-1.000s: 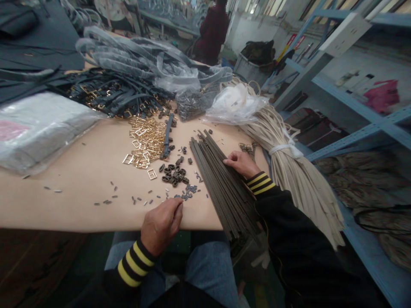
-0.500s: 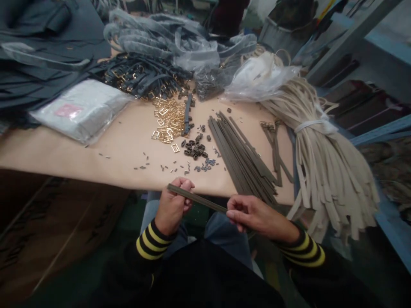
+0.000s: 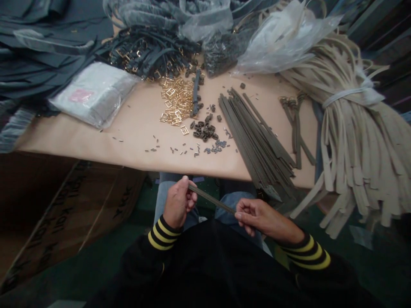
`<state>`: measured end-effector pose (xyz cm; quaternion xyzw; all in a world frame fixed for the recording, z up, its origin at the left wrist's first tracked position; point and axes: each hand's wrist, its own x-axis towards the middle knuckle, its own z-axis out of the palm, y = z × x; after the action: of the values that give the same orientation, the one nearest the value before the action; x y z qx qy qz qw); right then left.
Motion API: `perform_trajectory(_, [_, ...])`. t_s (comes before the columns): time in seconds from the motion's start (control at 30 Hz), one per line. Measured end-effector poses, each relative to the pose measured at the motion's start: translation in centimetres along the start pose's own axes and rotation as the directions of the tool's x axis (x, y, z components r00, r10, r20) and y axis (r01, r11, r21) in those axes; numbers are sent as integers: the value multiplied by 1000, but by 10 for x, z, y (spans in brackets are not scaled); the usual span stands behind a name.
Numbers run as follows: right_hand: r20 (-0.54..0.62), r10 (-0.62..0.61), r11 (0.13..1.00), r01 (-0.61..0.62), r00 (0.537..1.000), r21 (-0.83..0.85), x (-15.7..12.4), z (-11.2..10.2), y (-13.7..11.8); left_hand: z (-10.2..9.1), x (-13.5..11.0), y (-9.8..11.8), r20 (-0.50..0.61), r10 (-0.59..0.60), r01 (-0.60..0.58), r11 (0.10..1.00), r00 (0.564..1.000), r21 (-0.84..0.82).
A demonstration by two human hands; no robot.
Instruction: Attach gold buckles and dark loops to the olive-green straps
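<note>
A narrow olive-brown strap [image 3: 212, 198] stretches between my hands over my lap, just off the table's front edge. My left hand [image 3: 178, 200] pinches its upper left end between thumb and fingers. Farther along, my right hand [image 3: 257, 215] grips the strap with thumb and fingertips; the part past that hand is hidden. Beyond my right hand lies a bundle of similar olive straps [image 3: 253, 141]. Nearby on the table are dark strap loops [image 3: 204, 130], small metal clips [image 3: 217, 146] and a pile of gold buckles [image 3: 180, 99].
A plastic-wrapped white packet [image 3: 96, 92] lies left on the table [image 3: 135, 137]. Dark straps with gold buckles [image 3: 150, 51] are heaped behind. At right hang tied beige straps [image 3: 346, 141], beside a few finished-looking olive straps [image 3: 297, 128]. A cardboard box [image 3: 96, 205] stands below left.
The view has tilted down and shifted left. My left fingers have moved on the strap's end, the thumb now pointing up beside it. My right hand keeps its grip.
</note>
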<state>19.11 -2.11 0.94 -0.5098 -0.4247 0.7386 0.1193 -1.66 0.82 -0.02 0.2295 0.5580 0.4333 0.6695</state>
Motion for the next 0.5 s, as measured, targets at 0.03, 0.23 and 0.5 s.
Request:
perform_trajectory(0.03, [7, -3, 1000, 3, 1000, 8, 0, 0, 1, 0, 0, -2, 2, 18, -18, 999, 1000, 47])
perform_trajectory(0.23, [-1, -125, 988, 124, 992, 93, 12, 17, -9, 10, -8, -16, 194, 10, -74, 943, 981, 324])
perform_trajectory(0.5, [6, -223, 942, 214, 975, 257, 25, 29, -10, 22, -16, -23, 314, -194, 193, 981, 930, 33])
